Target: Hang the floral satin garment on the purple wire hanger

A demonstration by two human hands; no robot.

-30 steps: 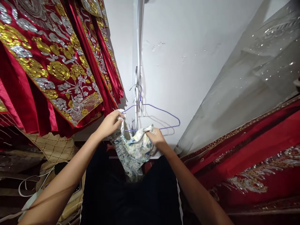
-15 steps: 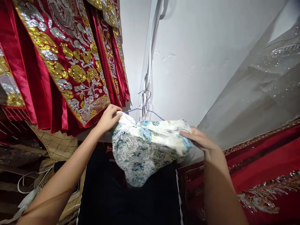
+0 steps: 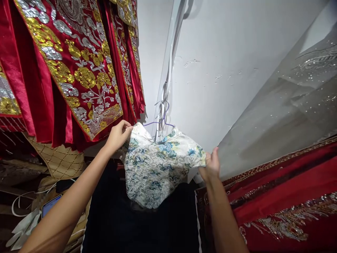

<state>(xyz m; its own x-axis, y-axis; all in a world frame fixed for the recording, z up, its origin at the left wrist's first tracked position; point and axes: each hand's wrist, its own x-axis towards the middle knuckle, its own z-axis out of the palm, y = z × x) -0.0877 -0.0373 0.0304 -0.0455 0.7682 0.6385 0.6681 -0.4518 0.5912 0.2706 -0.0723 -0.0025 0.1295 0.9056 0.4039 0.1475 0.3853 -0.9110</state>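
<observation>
A short-sleeved white blouse (image 3: pixel 158 165) with a blue and green floral pattern hangs on a thin purple hanger (image 3: pixel 165 117). Its V-shaped neckline faces up, and the hem lies low against dark cloth. My left hand (image 3: pixel 119 136) pinches the shoulder edge on the left between thumb and fingers. On the other side, the blouse's sleeve is spread outward, and my right hand (image 3: pixel 212 164) holds its end. The right thumb points up, while the fingertips are partly hidden by the fabric.
Red garments with gold and silver sequins (image 3: pixel 86 77) hang at upper left. A clear plastic cover (image 3: pixel 279 102) and red beaded cloth (image 3: pixel 286 196) fill the right. At lower left are a phone (image 3: pixel 50 205), a white cable (image 3: pixel 18 203) and white gloves (image 3: pixel 25 228).
The right sleeve, folded across earlier, now extends out and down, and the right shoulder shows. My right hand has moved down and slightly left; my left hand stays at the shoulder.
</observation>
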